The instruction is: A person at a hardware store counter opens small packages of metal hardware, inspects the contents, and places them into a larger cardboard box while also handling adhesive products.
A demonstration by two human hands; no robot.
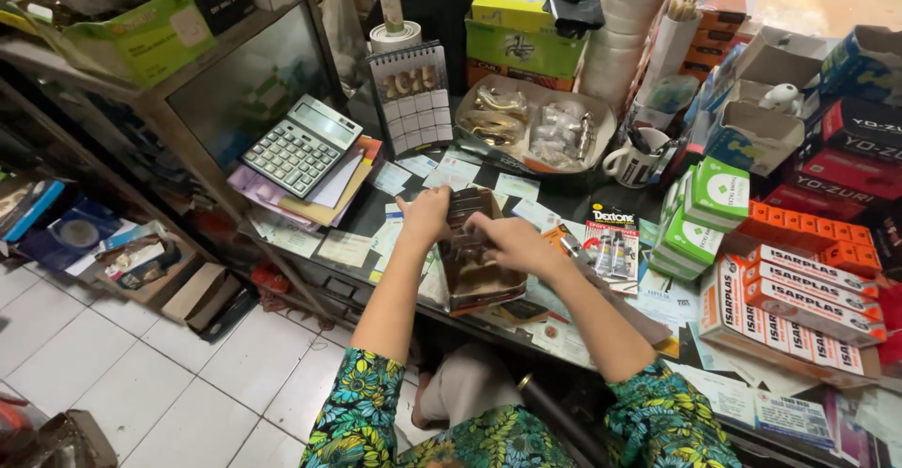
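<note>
A small brown cardboard box (474,261) sits open on the counter (564,207), right in front of the person, on top of paper slips under the glass. The left hand (425,214) holds the far left edge of the box, with the fingers curled around it. The right hand (512,241) is over the open top, and its fingers are bent down onto something dark inside; what that is cannot be made out. Both arms come out of sleeves with green and blue flowers. Just to the right of the box lies a card pack of glue tubes (611,241). Farther right stand small green and white boxes (707,216) and long red and white boxes (808,301) in stacks. Behind the brown box is a round tray (536,128) with little plastic bags in it, and a mug (634,161) stands beside the tray. To the left, a grey calculator (303,144) rests on a pile of papers, near a small desk calendar (412,98). Below the counter, the floor (132,374) has white tiles.
</note>
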